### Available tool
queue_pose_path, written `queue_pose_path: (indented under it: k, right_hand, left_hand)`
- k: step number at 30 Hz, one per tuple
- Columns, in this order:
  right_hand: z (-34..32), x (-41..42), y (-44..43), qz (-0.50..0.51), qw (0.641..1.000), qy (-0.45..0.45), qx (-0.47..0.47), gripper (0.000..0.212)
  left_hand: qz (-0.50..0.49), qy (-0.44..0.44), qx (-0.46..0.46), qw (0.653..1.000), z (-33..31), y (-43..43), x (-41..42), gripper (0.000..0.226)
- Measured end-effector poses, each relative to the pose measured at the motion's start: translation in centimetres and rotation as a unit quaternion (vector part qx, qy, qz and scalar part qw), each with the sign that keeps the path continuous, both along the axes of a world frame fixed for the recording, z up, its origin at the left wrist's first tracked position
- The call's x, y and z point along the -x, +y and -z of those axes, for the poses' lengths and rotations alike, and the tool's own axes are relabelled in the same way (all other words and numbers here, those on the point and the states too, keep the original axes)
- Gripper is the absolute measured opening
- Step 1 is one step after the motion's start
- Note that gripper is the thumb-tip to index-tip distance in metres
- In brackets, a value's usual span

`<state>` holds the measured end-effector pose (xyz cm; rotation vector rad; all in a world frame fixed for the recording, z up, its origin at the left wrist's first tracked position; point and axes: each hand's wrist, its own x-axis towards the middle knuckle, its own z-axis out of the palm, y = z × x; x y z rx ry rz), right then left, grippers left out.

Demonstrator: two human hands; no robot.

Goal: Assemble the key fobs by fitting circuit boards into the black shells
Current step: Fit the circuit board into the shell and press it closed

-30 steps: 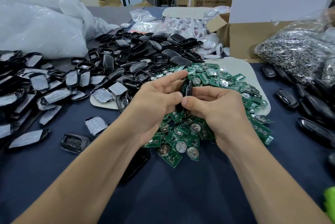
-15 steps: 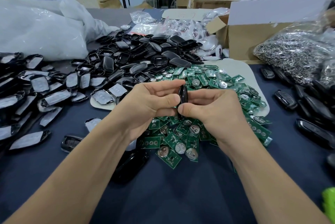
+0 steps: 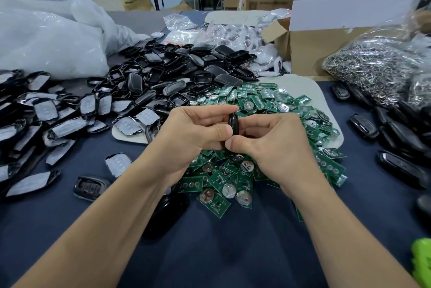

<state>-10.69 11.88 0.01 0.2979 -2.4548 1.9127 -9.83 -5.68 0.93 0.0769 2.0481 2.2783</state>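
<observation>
A black key fob shell (image 3: 233, 123) stands on edge between my two hands, above a heap of green circuit boards (image 3: 268, 110). My left hand (image 3: 191, 134) pinches it from the left with thumb and fingers. From the right, my right hand (image 3: 270, 145) grips it, thumb near its lower end. Any board inside the shell is hidden. A large pile of empty black shells (image 3: 177, 75) lies behind the hands. Shell halves with grey film (image 3: 44, 110) are spread at the left.
Closed black fobs (image 3: 363, 125) lie at the right, beside a bag of metal rings (image 3: 375, 66) and a cardboard box (image 3: 310, 45). A white plastic bag (image 3: 46, 40) sits at the back left. One fob (image 3: 89, 186) and another black shell (image 3: 168, 213) lie near my left forearm.
The shell has turned from tilted to upright on edge and both hands have closed tighter on it; they rose slightly over the board heap.
</observation>
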Motion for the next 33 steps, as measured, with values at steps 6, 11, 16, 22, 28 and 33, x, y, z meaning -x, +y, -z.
queue_pose_path:
  k: [6,11,16,22,28,33]
  right_hand:
    - [-0.3,-0.5,-0.4,-0.010,0.998,0.048,-0.031,0.042]
    - [-0.1,-1.0,-0.8,0.015,0.993,0.094,-0.071,0.028]
    - [0.0,-1.2,-1.7,0.052,0.985,0.129,-0.100,0.036]
    - [-0.5,0.0,-0.4,0.014,0.996,-0.010,0.086,0.015]
    - [-0.5,-0.1,0.0,0.054,0.997,0.039,0.048,0.020]
    - [-0.3,-0.4,-0.5,0.063,0.991,0.115,-0.005,0.020]
  left_hand:
    - [-0.020,0.003,0.055,0.998,-0.4,-0.1,-0.3,0.035]
    - [-0.034,0.034,0.057,0.997,-0.8,0.3,-0.5,0.030]
    - [-0.153,0.075,0.084,0.982,-0.2,1.7,-0.3,0.032]
    - [-0.060,0.013,-0.065,0.996,-0.8,0.1,-0.2,0.020]
    - [-0.031,0.018,0.070,0.997,-0.8,-0.4,-0.2,0.020]
    - [-0.042,0.070,0.132,0.988,-1.0,-0.5,-0.3,0.025]
